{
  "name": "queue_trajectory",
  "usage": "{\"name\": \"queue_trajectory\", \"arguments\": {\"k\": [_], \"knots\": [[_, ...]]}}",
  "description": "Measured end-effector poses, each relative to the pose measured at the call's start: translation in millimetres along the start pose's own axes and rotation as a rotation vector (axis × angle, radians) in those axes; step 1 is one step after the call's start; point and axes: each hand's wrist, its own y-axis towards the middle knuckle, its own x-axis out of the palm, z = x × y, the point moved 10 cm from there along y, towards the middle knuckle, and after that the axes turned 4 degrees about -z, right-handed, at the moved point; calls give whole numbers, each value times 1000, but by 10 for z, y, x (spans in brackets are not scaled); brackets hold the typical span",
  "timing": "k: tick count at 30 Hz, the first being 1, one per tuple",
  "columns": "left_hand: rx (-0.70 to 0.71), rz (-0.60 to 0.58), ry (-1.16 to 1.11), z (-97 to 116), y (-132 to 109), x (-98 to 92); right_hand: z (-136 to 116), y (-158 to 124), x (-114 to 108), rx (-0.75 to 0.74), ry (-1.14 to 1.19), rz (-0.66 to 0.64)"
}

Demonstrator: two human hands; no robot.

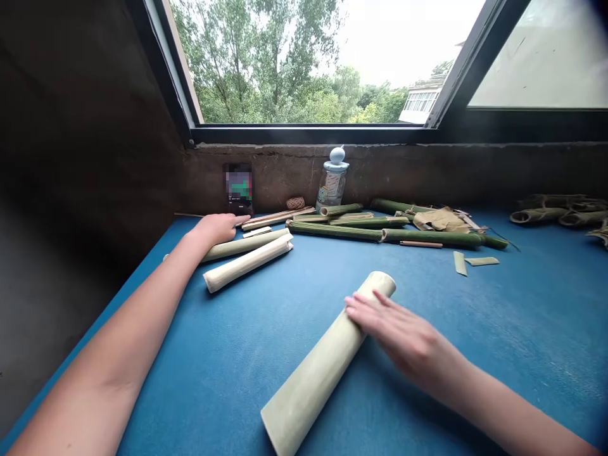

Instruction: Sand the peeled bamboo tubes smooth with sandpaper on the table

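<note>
A pale, peeled bamboo tube [313,380] lies slantwise across the front of the blue table. My right hand [403,332] rests on its upper part with the fingers stretched flat over the surface, not wrapped round it. At the far left, my left hand [216,229] reaches forward above another pale bamboo tube [247,244], the index finger pointing toward the wall and the other fingers partly hidden. Just beyond that fingertip are thin bamboo strips [280,218]. A split pale bamboo piece [249,263] lies in front of the left hand.
A phone [238,190] leans on the wall beside a twine ball [295,202] and a lidded glass jar [332,180]. Green bamboo stalks [342,231] line the back, with a dry husk [441,220]. Bamboo slips [460,263] and more tubes [541,216] lie right.
</note>
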Motion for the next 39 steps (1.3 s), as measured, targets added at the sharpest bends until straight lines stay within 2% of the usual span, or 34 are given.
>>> {"name": "queue_trajectory", "arguments": {"k": [2,4,10,15,21,25,27,31,35,37,39], "knots": [[5,-8,17,40,1,-11,190,-33,-72,71,-65,34],[8,-3,22,58,12,-17,275,-57,-110,120,-92,57],[-3,-1,8,36,37,11,-82,-20,8,-66,78,-22],[-17,-28,6,59,35,5,205,-54,-99,94,-4,65],[-27,-40,4,58,57,13,17,-33,3,-40,93,-31],[-40,-45,-2,33,64,25,154,-67,-91,55,14,37],[-43,-44,4,28,62,25,112,-79,-96,66,-10,47],[-34,-29,6,33,54,13,-89,-91,-9,-68,16,-30],[-31,-22,-1,31,52,12,108,-114,-126,66,-87,50],[-33,-27,-6,27,54,21,20,-101,-125,43,-82,32],[-33,-25,-11,25,56,23,-198,-83,-55,-69,-29,-51]]}}
